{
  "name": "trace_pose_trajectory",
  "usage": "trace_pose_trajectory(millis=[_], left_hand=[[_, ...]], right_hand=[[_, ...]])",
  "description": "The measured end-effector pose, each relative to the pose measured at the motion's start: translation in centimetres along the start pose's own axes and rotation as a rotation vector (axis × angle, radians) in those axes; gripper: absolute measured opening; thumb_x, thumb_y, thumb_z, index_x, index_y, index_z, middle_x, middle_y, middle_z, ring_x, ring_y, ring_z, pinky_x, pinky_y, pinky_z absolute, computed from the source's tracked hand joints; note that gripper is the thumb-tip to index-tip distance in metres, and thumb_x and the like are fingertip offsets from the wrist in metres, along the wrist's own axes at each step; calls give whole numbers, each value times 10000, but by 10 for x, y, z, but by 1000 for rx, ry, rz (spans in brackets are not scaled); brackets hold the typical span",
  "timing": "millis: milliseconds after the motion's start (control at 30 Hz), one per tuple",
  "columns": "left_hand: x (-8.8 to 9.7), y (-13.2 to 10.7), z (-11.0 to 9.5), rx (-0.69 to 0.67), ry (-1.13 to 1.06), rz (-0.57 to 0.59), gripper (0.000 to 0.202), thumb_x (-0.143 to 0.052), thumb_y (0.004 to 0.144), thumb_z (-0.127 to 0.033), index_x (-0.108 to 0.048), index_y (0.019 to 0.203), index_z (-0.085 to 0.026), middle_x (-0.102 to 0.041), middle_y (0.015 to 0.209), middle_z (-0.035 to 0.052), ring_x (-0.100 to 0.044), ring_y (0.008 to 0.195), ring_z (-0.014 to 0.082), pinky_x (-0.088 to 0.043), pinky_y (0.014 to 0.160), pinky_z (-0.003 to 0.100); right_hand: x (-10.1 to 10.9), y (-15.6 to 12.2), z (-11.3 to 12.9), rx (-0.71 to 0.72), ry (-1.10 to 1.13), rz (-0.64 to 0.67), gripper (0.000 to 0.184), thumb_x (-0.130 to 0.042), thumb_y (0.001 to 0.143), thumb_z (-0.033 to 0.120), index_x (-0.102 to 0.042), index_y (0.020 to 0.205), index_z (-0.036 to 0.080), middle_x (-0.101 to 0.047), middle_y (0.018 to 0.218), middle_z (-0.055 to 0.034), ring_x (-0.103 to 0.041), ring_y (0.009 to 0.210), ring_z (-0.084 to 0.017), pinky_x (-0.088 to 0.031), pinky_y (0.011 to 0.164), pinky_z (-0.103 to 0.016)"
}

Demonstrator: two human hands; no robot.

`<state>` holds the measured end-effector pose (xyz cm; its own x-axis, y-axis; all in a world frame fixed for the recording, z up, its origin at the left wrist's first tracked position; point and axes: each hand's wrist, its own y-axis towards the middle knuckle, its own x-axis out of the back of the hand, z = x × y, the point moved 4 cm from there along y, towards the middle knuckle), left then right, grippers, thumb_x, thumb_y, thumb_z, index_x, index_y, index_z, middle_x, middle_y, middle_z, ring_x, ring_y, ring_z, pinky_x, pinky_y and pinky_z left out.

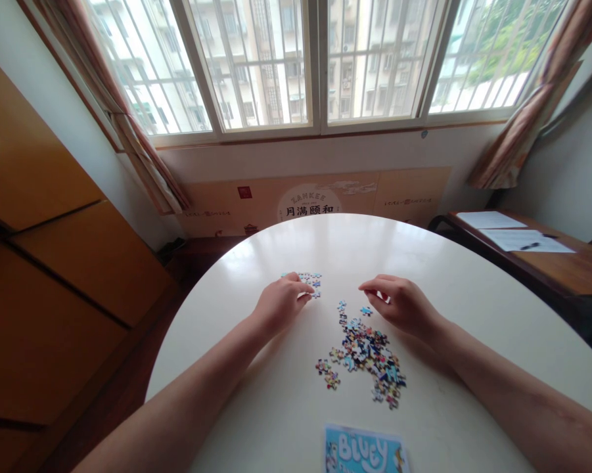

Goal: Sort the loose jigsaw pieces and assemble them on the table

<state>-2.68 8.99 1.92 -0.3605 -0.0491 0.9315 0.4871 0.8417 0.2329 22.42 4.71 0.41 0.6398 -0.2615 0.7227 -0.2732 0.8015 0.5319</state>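
Note:
On a round white table [424,263] lies a heap of loose jigsaw pieces [367,351]. My left hand [280,302] rests with its fingers curled on a small joined patch of puzzle [311,282] beyond the heap. My right hand [399,302] hovers just past the heap's far edge, fingers pinched together round a small piece that I can barely see. A blue puzzle card [364,452] marked "Bluey" lies at the near edge.
A wooden side table [546,263] with white papers [515,236] and a pen [529,246] stands at the right. Orange cupboards [54,263] fill the left. A printed board [315,200] leans under the window behind the table.

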Motion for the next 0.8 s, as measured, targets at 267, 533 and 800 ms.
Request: trace_pose_trajectory(millis=[267, 533, 800], left_hand=[[-11, -3, -7, -52, 24, 18, 240, -568, 912, -226, -798, 916, -296, -642, 855, 14, -597, 737, 148, -409, 644, 252], [-11, -3, -10, -30, 17, 22, 250, -554, 919, -236, -799, 897, -277, -648, 842, 23, -604, 763, 163, -416, 649, 253], [8, -1, 0, 69, 101, -15, 200, -595, 921, -243, -791, 952, -269, -670, 916, 20, -632, 758, 163, -444, 674, 263]], right_hand=[[0, 0, 0, -5, 6, 1, 215, -552, 873, 160, -740, 958, 222, -718, 836, -19, -606, 657, -147, -479, 649, -292], [-1, 0, -1, -5, 12, 12, 216, -557, 872, 155, -739, 966, 225, -711, 822, -13, -599, 644, -145, -477, 654, -296], [-1, -1, -3, -5, 20, 20, 221, -554, 877, 161, -742, 973, 227, -719, 835, -14, -606, 657, -148, -480, 663, -298]])
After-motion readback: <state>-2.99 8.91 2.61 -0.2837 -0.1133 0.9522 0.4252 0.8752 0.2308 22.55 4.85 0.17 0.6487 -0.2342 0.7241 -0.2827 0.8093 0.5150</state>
